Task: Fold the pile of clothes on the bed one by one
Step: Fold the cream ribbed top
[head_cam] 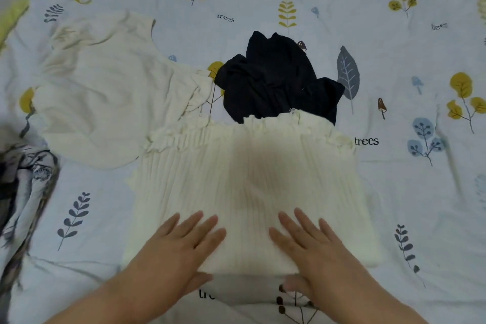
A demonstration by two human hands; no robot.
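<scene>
Cream ribbed knit garment with a ruffled far edge [249,181], spread flat on the bed near the lower middle of the view. Left hand [181,244] and right hand [310,242] laid palm-down side by side on its near edge, fingers straight and slightly fanned, thumbs at the hem; grip released on both, merely pressing the fabric. Forearms angled in from the bottom corners. Just beyond the ruffle, touching it, a crumpled dark navy garment [273,79]. To the left, a loosely spread plain cream sleeveless top [110,92], its lower edge meeting the ribbed piece. Underneath everything, a pale blue bedsheet printed with leaves, mushrooms and the word "trees" [410,192]. At far left, a bunched grey patterned cloth [23,187].
</scene>
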